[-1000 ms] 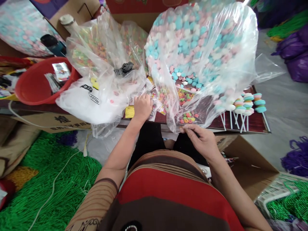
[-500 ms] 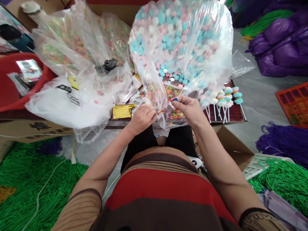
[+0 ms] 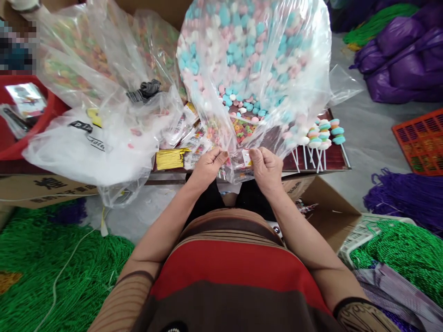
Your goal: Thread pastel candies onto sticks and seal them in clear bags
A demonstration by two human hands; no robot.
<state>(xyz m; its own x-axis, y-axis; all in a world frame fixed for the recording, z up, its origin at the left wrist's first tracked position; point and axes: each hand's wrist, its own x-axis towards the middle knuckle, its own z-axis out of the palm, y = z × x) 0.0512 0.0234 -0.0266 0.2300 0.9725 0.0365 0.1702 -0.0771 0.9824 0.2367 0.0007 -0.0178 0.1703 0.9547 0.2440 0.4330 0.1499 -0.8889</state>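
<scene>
A small clear plastic bag (image 3: 238, 159) with colourful print is stretched between my hands at the table's front edge. Its left side is pinched by my left hand (image 3: 208, 168), thumb on top. My right hand (image 3: 269, 169) grips the right side in the same way, beside a white printed patch. Just beyond the hands, a clear bag of ring-shaped candy (image 3: 243, 130) lies open. Behind it bulges a big clear bag of pink, white and blue candies (image 3: 256, 60). Yellow twist ties (image 3: 169, 159) and printed packets (image 3: 197, 143) are left of my left hand.
Candy skewers on white sticks (image 3: 320, 133) lie at the table's right end. A white plastic bag (image 3: 93, 152) and a red basin (image 3: 51, 99) are at left. Below stand an open cardboard box (image 3: 332, 207) and green cord heaps (image 3: 62, 267). An orange crate (image 3: 420, 143) is at right.
My right hand has come down and left, level with my left hand. The small plastic bag now spans both hands, its white printed patch facing up. The view has shifted slightly.
</scene>
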